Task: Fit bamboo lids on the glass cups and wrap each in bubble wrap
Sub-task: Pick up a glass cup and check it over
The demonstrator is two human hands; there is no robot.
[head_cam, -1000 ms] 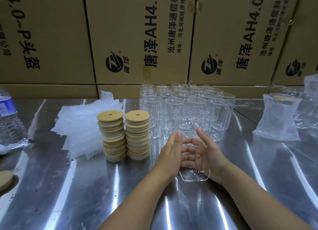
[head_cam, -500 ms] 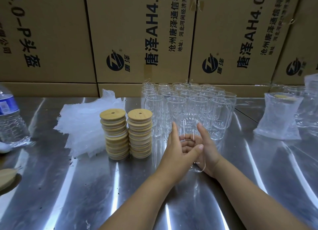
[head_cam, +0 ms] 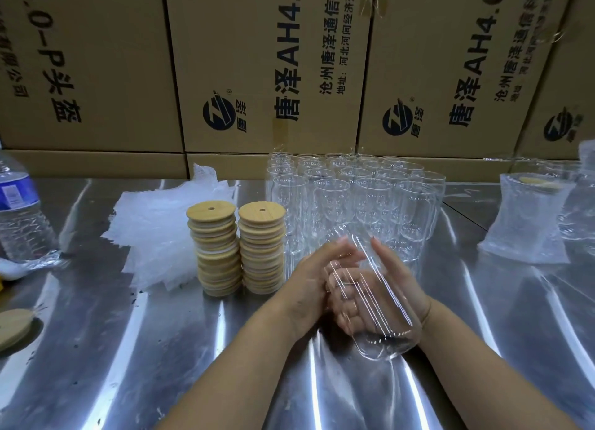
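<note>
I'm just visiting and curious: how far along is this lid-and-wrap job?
Done: at least one wrapped cup, with a lid inside, stands at the right.
In hand: the right hand grips a bare cup, tilted, with no lid yet. The left hand rests against it.
Left: a cluster of unwrapped cups, two stacks of lids and a bubble wrap pile.

Both forearms (head_cam: pixel 225 375) are showing bare to the frame edge; left hand (head_cam: pixel 307 288) and right hand (head_cam: pixel 404 276) are showing bare too.
</note>
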